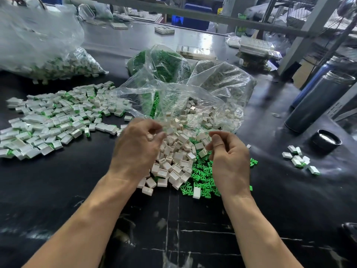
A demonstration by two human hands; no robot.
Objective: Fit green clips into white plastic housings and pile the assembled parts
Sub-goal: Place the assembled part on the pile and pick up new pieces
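My left hand [135, 146] pinches one white housing [150, 136]; my right hand [228, 157] curls over the green clips [202, 175], possibly pinching one, I can't tell. A slipped press drops parts into the loose housings [173, 161], not the assembled pile [54, 120].

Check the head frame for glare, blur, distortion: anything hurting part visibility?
Head view: wide-angle bowing bends the shelf posts; glare on the clear bags veils parts inside; glossy table shows reflections; left hand fingertips slightly motion-blurred; loose white housings and green clips sharp.
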